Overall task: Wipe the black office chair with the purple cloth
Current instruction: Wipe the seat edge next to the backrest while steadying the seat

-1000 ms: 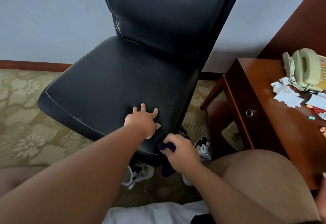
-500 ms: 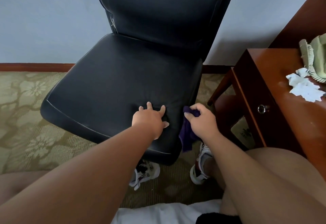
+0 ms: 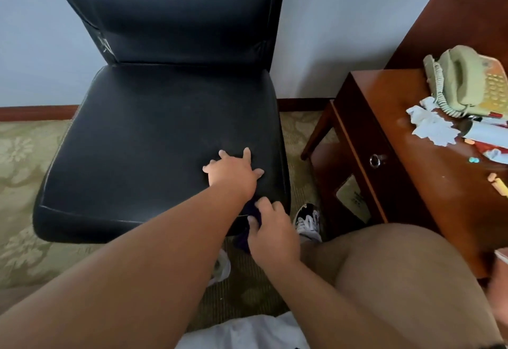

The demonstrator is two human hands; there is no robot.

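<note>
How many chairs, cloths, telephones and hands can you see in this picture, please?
black office chair: 1
purple cloth: 1
telephone: 1
hands: 2 (left hand, right hand)
Total: 5

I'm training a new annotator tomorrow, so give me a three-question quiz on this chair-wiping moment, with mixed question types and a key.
1. True or false: the left hand rests on the black chair's seat with its fingers spread.
2. Which hand holds the purple cloth at the seat's front corner? A) left hand B) right hand C) neither
3. Fill in: on the wooden side table to the right of the chair sits a pale green ____.

Key: 1 true; 2 B; 3 telephone.
</note>
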